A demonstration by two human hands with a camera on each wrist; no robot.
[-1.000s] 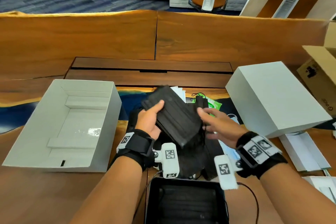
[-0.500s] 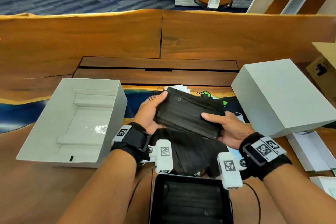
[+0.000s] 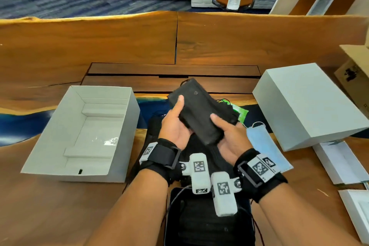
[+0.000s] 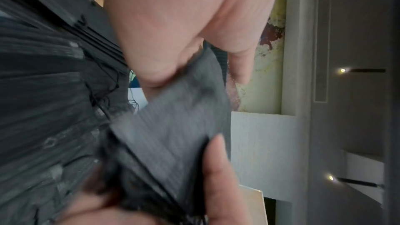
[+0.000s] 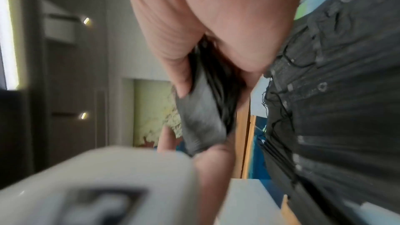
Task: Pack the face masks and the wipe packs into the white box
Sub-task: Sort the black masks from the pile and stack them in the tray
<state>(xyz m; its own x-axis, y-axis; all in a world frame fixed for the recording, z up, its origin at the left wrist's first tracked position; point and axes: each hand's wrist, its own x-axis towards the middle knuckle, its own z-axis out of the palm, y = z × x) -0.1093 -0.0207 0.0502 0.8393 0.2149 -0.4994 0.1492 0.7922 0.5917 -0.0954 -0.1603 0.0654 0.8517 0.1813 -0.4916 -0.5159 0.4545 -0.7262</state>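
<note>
I'm gripping a stack of black face masks w/ both hands, holding it up over the table, just right of the open white box. My left hand is curling round the stack's left edge, thumb lying on top, fingers underneath. My right hand is clamping its near right end, thumb on top, fingers wrapping below. More black masks are lying under my hands, right of the box. A green wipe pack is peeking out behind the stack, further right of the box, and a blue mask is lying flat beyond that. The box's lid is sitting far right of the box, well apart from it
</note>
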